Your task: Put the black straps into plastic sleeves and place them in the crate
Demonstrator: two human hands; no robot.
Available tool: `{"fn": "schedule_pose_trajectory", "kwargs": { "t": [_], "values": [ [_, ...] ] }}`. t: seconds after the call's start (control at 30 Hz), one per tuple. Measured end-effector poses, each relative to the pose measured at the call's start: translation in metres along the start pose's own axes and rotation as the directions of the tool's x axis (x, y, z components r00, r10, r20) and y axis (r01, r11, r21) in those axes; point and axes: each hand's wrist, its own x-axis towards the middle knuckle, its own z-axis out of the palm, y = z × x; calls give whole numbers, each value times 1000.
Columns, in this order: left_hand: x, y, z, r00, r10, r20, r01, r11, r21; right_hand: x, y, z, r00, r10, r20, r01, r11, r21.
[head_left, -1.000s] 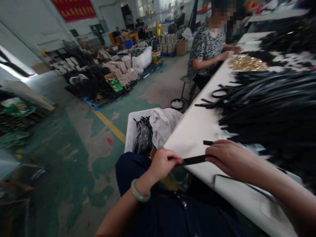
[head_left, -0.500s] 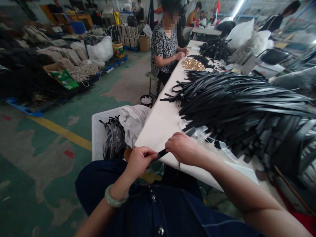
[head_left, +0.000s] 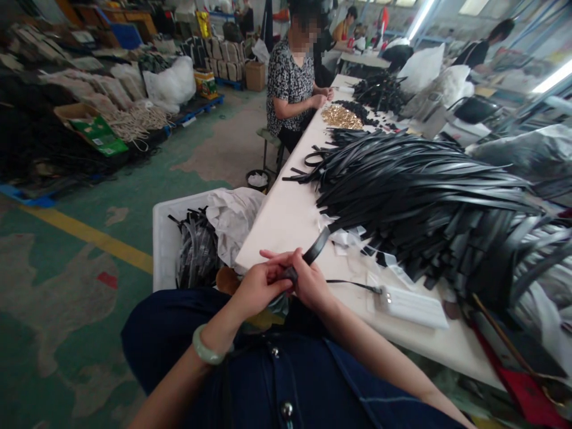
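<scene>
My left hand, with a pale green bangle on its wrist, is closed on a black strap near the table's front corner. My right hand is closed round the same strap, touching the left. The strap rises in a curve above my right hand toward the table. A large pile of black straps covers the middle of the white table. To the right of my hands lies a white flat object with a thin black cord.
A white bin with strips and pale cloth stands left of the table. A person sits along the table's far left edge, near a heap of gold pieces. A small black bucket is on the floor.
My right hand has moved down and left, against my left hand. The strap now curves up above it. The white object and its cord, earlier mostly hidden by my right arm, now show.
</scene>
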Motion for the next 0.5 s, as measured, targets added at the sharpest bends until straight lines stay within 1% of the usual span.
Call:
{"fn": "schedule_pose_trajectory", "kwargs": {
  "t": [0.03, 0.07, 0.1, 0.13, 0.17, 0.2, 0.23, 0.27, 0.3, 0.33, 0.37, 0.4, 0.43, 0.47, 0.5],
  "values": [
    [-1, -4, -4, 986, -30, 162, 30, 1000, 1, 4, -9, -3, 999, -23, -31, 24, 999, 32],
    [-3, -10, -10, 936, -75, 345, 76, 997, 12, 5, -24, -11, 997, -48, -60, 49, 999, 13],
    [-6, -17, -18, 853, -129, 505, 120, 992, 49, 5, -42, -25, 992, -80, -99, 75, 996, -55],
    [-11, -24, -25, 774, -190, 604, 153, 982, 114, 3, -63, -42, 984, -112, -140, 88, 982, -167],
    [-16, -31, -32, 741, -258, 620, 161, 965, 208, 0, -83, -61, 971, -152, -184, 87, 944, -320],
    [-22, -36, -38, 778, -318, 541, 150, 931, 332, -3, -102, -79, 961, -188, -205, 69, 875, -480],
    [-26, -39, -41, 866, -341, 365, 139, 866, 480, -6, -116, -93, 963, -196, -185, 43, 787, -615],
    [-30, -40, -43, 948, -293, 124, 154, 762, 630, -8, -124, -101, 962, -204, -180, 19, 709, -705],
    [-32, -38, -41, 978, -174, -111, 198, 628, 752, -8, -126, -102, 966, -195, -168, 0, 654, -756],
    [-33, -34, -39, 963, -28, -268, 247, 487, 838, -7, -121, -96, 973, -173, -150, -8, 628, -778],
    [-33, -28, -34, 939, 99, -328, 274, 358, 893, -4, -111, -83, 983, -144, -115, 0, 624, -781],
    [-33, -21, -29, 934, 176, -313, 264, 254, 931, -1, -96, -66, 994, -99, -54, 21, 637, -770],
    [-31, -14, -24, 944, 211, -254, 218, 181, 959, 2, -78, -48, 999, -40, 34, 52, 646, -761],
    [-30, -8, -20, 958, 221, -181, 154, 135, 979, 5, -60, -29, 990, 33, 138, 82, 659, -748],
    [-29, -2, -17, 967, 225, -116, 94, 106, 990, 8, -43, -14, 970, 134, 205, 62, 676, -735]
  ]
}}
